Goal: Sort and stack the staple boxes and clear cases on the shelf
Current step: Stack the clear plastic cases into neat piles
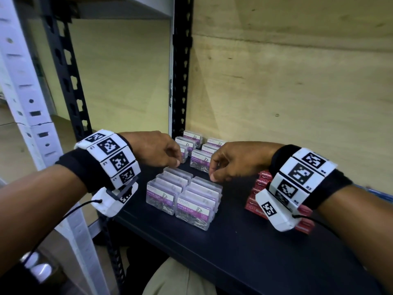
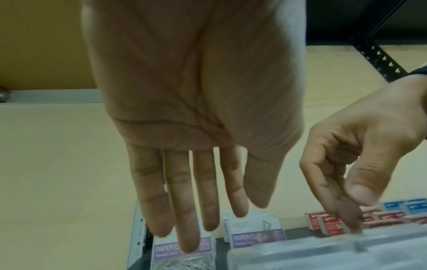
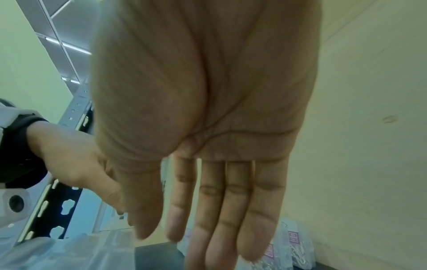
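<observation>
Two rows of clear paper-clip cases (image 1: 185, 194) stand packed together on the dark shelf (image 1: 244, 241). My left hand (image 1: 177, 162) hovers at the block's far left corner with its fingers (image 2: 208, 215) straight and pointing down, holding nothing. My right hand (image 1: 213, 177) touches the far right corner of the block with its fingertips (image 2: 353, 226); its fingers (image 3: 208, 237) are straight too. More clear cases (image 1: 197, 145) stand behind, against the wall. Red staple boxes (image 1: 259, 188) lie to the right, partly hidden by my right wrist.
Blue boxes (image 2: 406, 206) sit behind the red ones (image 2: 328, 222). A black upright post (image 1: 180, 81) stands at the shelf's back left corner and a plywood wall (image 1: 287, 92) closes the back. White rack uprights (image 1: 25, 103) stand at left.
</observation>
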`<state>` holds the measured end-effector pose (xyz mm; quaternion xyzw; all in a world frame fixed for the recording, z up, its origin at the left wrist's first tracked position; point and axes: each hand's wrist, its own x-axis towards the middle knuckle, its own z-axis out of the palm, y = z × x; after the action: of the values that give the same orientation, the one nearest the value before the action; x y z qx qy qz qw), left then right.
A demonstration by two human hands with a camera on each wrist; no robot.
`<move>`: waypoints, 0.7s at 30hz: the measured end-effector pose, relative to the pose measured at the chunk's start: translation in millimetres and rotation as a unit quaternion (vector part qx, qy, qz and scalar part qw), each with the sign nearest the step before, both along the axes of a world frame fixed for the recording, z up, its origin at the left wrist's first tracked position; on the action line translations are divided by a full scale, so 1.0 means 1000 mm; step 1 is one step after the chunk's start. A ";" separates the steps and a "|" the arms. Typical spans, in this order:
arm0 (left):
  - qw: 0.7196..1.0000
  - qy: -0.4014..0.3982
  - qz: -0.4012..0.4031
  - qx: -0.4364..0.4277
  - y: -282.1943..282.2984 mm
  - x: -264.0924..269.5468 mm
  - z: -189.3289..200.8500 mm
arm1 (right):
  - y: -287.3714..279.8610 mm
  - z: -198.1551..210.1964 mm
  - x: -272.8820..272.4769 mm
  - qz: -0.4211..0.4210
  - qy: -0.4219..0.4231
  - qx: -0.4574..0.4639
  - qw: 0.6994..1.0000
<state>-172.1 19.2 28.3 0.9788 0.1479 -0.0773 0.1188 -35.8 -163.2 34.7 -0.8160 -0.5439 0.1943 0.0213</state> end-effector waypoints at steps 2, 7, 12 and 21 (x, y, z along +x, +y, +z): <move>0.999 -0.029 0.018 0.017 0.008 0.007 -0.001 | 0.007 -0.001 0.008 -0.021 -0.045 0.046 0.998; 0.995 -0.079 0.043 0.051 0.032 0.030 -0.005 | 0.031 -0.008 0.031 -0.059 -0.101 0.113 0.987; 0.992 -0.087 0.043 0.080 0.051 0.049 -0.012 | 0.051 -0.013 0.042 -0.056 -0.093 0.099 0.989; 0.994 -0.072 0.019 0.083 0.060 0.065 -0.015 | 0.074 -0.013 0.046 -0.025 -0.096 0.064 0.993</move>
<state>-107.2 79.0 13.3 0.9853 0.1634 0.0080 0.0491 9.8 -89.5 21.9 -0.8412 -0.5342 0.0793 0.0262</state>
